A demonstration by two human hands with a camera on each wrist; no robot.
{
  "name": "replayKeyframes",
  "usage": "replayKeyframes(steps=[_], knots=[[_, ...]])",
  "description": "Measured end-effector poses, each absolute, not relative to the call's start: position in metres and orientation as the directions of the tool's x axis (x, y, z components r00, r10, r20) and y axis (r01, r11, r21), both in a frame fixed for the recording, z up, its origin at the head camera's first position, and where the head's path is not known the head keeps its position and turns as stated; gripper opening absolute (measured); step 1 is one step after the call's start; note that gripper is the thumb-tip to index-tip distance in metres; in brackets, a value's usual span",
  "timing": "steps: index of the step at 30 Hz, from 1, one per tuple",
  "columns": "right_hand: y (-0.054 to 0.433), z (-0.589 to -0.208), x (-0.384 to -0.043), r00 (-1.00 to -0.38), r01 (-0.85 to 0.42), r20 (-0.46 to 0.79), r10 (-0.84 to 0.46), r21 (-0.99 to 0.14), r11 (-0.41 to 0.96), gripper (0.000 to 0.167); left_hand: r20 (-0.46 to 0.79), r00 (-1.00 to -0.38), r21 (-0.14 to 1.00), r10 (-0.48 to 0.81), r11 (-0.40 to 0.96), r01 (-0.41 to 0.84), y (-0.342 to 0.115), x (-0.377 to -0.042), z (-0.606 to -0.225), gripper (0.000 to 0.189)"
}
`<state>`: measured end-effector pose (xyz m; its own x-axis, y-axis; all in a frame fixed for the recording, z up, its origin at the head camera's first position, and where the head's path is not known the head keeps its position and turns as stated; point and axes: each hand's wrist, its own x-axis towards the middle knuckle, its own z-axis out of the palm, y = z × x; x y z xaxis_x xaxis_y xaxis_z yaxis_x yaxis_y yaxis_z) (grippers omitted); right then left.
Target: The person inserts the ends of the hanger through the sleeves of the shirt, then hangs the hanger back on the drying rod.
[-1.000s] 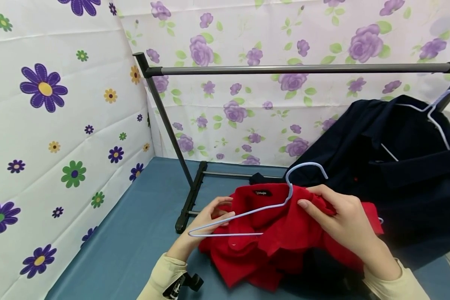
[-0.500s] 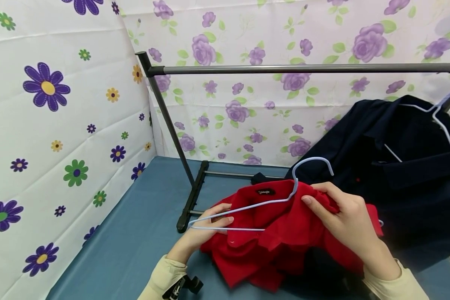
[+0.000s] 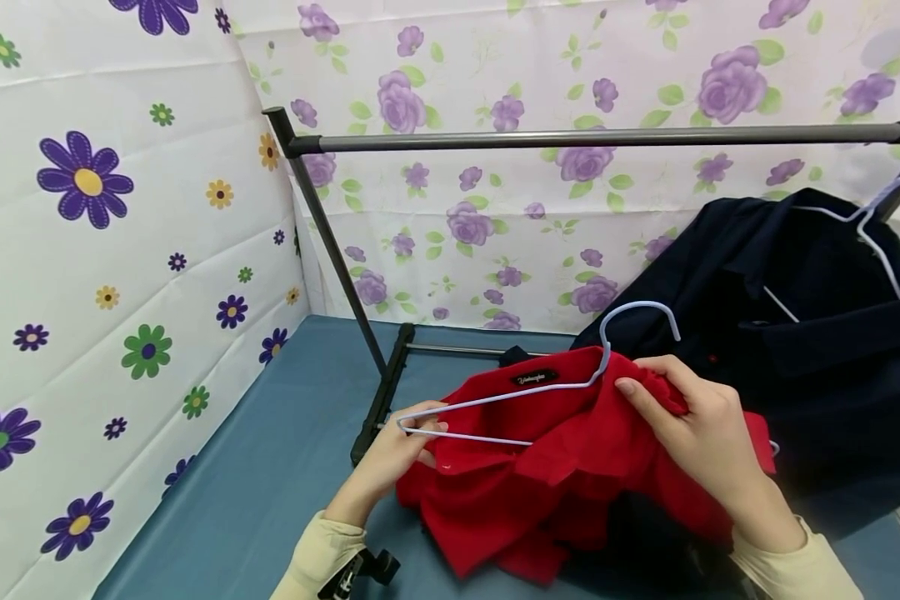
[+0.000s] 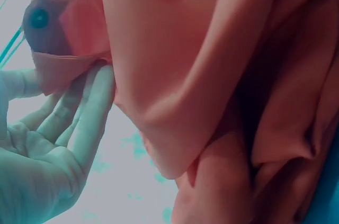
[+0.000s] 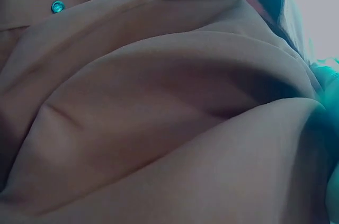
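Observation:
A red collared shirt (image 3: 570,467) with a black neck label lies bunched between my two hands. A pale blue wire hanger (image 3: 525,392) is partly inside it, its hook standing up at the collar. The hanger's left end is outside the cloth, over my left hand (image 3: 397,442). That hand holds the shirt's front edge; in the left wrist view its fingers (image 4: 95,107) reach to the cloth beside a button. My right hand (image 3: 701,429) grips the gathered shoulder, thumb on top. The hanger's right end shows past it. Folds of shirt (image 5: 159,102) fill the right wrist view.
A dark metal clothes rack (image 3: 495,143) stands on the blue-covered table (image 3: 270,467). A navy shirt (image 3: 817,367) on another pale hanger is at the rack's right end, behind my right hand. Flower-patterned sheets (image 3: 457,221) stand behind and to the left.
The hanger has moved slightly up and right, its left end now over my left fingers. The red collar has risen and tilted with it. My right hand shifted a little to the right.

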<state>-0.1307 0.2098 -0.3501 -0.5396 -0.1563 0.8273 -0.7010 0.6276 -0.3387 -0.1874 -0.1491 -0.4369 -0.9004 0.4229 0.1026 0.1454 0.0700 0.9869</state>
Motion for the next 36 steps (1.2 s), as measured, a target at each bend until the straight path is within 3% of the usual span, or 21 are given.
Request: replayKeyframes(steps=[3, 8, 14, 23, 36], knots=[[0.211, -0.353, -0.133, -0.526, -0.699, 0.839, -0.139, -0.334, 0.632, 0.021, 0.093, -0.917, 0.984, 0.388, 0.103, 0.143, -0.151, -0.187, -0.434, 0.03], [0.214, -0.357, -0.136, -0.49, -0.694, 0.865, -0.105, -0.314, 0.648, 0.042, 0.089, -0.918, 0.983, 0.387, 0.112, 0.143, -0.152, -0.188, -0.431, 0.028], [0.214, -0.36, -0.134, -0.445, -0.672, 0.891, -0.092, -0.265, 0.692, 0.055, 0.107, -0.916, 0.983, 0.387, 0.099, 0.156, -0.161, -0.193, -0.427, 0.03], [0.21, -0.362, -0.131, -0.332, -0.675, 0.927, -0.176, -0.103, 0.731, 0.053, 0.155, -0.954, 0.973, 0.257, 0.126, 0.192, -0.178, -0.197, -0.416, 0.026], [0.21, -0.365, -0.13, -0.368, -0.655, 0.914, -0.172, -0.124, 0.745, 0.054, 0.315, -0.933, 0.924, 0.173, 0.17, 0.343, -0.179, -0.189, -0.401, 0.022]])
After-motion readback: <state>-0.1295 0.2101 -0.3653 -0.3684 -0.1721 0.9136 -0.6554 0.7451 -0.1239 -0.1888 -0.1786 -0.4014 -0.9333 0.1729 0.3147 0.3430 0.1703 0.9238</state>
